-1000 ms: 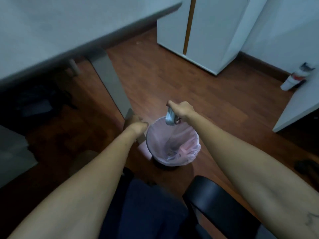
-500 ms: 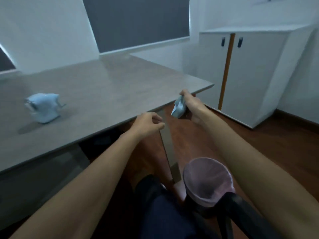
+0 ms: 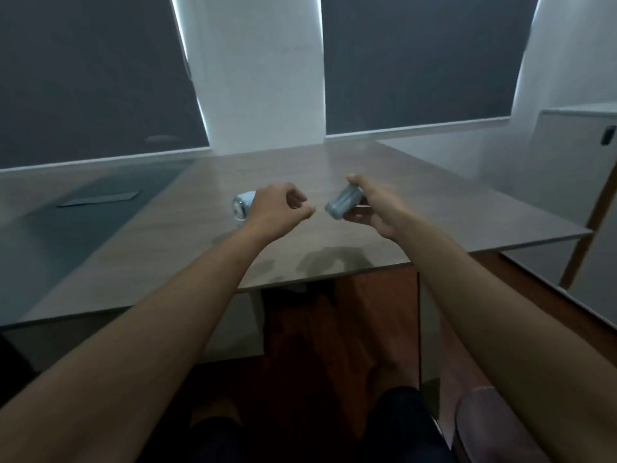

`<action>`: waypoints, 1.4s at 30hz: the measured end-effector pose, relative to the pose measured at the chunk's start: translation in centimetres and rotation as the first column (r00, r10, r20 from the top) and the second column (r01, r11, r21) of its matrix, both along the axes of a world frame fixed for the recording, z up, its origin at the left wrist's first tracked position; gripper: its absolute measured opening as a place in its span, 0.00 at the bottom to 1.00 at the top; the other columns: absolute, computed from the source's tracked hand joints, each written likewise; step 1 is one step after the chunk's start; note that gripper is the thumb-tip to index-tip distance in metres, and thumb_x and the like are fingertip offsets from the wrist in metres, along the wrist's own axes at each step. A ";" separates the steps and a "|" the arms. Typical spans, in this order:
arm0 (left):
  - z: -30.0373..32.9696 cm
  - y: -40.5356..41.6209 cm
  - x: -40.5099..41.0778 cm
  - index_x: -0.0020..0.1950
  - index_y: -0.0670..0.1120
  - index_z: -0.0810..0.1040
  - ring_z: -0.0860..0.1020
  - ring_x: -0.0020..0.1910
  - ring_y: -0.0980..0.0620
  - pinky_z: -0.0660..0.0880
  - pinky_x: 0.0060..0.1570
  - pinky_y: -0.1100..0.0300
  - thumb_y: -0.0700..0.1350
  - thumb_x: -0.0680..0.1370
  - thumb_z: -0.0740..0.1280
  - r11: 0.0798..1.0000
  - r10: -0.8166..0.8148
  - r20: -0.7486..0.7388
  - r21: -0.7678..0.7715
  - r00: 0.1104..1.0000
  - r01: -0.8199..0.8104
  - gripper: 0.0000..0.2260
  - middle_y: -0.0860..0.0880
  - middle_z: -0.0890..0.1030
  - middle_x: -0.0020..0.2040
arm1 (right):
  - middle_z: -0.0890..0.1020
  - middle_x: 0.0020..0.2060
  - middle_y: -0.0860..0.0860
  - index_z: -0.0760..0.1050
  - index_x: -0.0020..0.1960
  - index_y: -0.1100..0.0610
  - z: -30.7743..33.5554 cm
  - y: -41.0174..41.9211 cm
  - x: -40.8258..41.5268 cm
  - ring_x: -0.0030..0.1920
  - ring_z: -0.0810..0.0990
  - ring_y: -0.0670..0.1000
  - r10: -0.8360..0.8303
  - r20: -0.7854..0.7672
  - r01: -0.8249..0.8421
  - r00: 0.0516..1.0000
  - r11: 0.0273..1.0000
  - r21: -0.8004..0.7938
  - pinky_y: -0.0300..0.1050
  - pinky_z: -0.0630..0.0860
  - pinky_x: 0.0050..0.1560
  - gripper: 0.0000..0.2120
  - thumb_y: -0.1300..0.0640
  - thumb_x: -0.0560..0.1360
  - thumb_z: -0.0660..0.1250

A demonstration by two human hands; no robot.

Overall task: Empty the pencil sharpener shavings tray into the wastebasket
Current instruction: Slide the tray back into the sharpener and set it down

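Note:
My right hand holds the small grey-blue shavings tray above the wooden desk, its end pointing left. My left hand hovers just left of the tray with fingers loosely curled and nothing in it. Behind that hand, the pale blue pencil sharpener stands on the desk, mostly hidden by my wrist. The rim of the wastebasket with its pink liner shows at the bottom right, beside my right forearm.
A flat grey panel lies on the desk at the far left. A white cabinet stands to the right. Dark window blinds and a white pillar rise behind the desk. My legs are below, over the red-brown wooden floor.
My view has swung up from the wastebasket on the floor to the desk. My right hand has carried the tray up over the desk, and my left hand has risen in front of the sharpener.

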State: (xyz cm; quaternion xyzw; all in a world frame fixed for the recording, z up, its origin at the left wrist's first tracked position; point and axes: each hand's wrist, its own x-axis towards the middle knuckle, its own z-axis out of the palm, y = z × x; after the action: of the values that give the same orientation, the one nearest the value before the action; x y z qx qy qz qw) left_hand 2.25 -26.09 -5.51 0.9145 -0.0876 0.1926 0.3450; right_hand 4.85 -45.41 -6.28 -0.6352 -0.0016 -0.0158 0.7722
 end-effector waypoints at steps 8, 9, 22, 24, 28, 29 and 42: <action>-3.1 8.2 4.1 0.69 0.43 0.72 0.75 0.64 0.45 0.69 0.58 0.58 0.53 0.69 0.76 0.929 0.357 0.049 -0.121 0.933 -0.349 0.32 0.44 0.75 0.67 | 0.82 0.43 0.54 0.80 0.56 0.65 -3.3 7.2 5.8 0.45 0.81 0.52 0.093 0.057 -0.085 0.994 0.987 -0.133 0.48 0.81 0.53 0.18 0.54 0.73 0.73; -3.6 8.7 4.6 0.70 0.42 0.70 0.74 0.65 0.45 0.69 0.60 0.57 0.54 0.68 0.76 0.914 0.379 0.014 -0.160 0.925 -0.373 0.35 0.43 0.74 0.67 | 0.82 0.45 0.55 0.80 0.58 0.67 -3.6 7.7 6.4 0.45 0.81 0.52 0.099 0.060 -0.090 0.993 0.987 -0.133 0.47 0.81 0.53 0.19 0.54 0.73 0.73; -7.5 9.3 9.2 0.57 0.44 0.80 0.81 0.46 0.50 0.77 0.51 0.57 0.58 0.65 0.78 0.825 0.383 -0.040 -0.435 0.923 -0.361 0.27 0.49 0.84 0.48 | 0.82 0.48 0.60 0.78 0.47 0.64 -4.6 10.2 10.7 0.52 0.83 0.62 0.127 -0.046 -0.127 0.991 0.992 0.000 0.55 0.80 0.57 0.10 0.56 0.79 0.67; -7.7 9.4 9.5 0.55 0.43 0.81 0.80 0.45 0.51 0.74 0.47 0.60 0.59 0.68 0.75 0.788 0.406 -0.064 -0.479 0.911 -0.385 0.24 0.48 0.84 0.48 | 0.81 0.49 0.62 0.76 0.46 0.64 -4.6 10.4 10.9 0.49 0.82 0.61 0.134 -0.062 -0.131 0.989 0.990 0.047 0.53 0.81 0.54 0.10 0.56 0.79 0.65; -7.6 9.8 9.7 0.46 0.42 0.82 0.79 0.43 0.48 0.69 0.41 0.59 0.64 0.72 0.67 0.720 0.416 -0.130 -0.558 0.900 -0.413 0.24 0.48 0.82 0.42 | 0.81 0.50 0.63 0.76 0.46 0.65 -5.1 10.6 11.4 0.49 0.83 0.59 0.180 -0.078 -0.169 0.980 0.977 0.130 0.51 0.82 0.50 0.11 0.57 0.80 0.65; -7.5 9.8 9.6 0.45 0.42 0.82 0.79 0.42 0.49 0.70 0.39 0.59 0.64 0.72 0.67 0.717 0.410 -0.130 -0.566 0.903 -0.407 0.24 0.48 0.82 0.41 | 0.81 0.52 0.64 0.76 0.47 0.65 -5.3 10.6 11.5 0.51 0.83 0.60 0.190 -0.084 -0.176 0.978 0.973 0.147 0.51 0.82 0.51 0.11 0.56 0.80 0.65; -7.8 9.1 9.4 0.40 0.52 0.81 0.84 0.45 0.52 0.81 0.51 0.50 0.65 0.66 0.73 0.789 0.308 -0.045 -0.546 0.950 -0.282 0.18 0.53 0.85 0.41 | 0.83 0.54 0.62 0.75 0.62 0.68 -6.6 11.6 10.5 0.50 0.85 0.59 0.347 -0.045 -0.342 0.937 0.935 0.091 0.49 0.83 0.53 0.20 0.55 0.77 0.69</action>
State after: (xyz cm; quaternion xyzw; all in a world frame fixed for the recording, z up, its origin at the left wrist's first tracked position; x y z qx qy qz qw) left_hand 11.62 -16.94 -13.30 0.7755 0.1066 0.2818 0.5548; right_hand 15.33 -33.85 -12.84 -0.5934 -0.0889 0.1391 0.7878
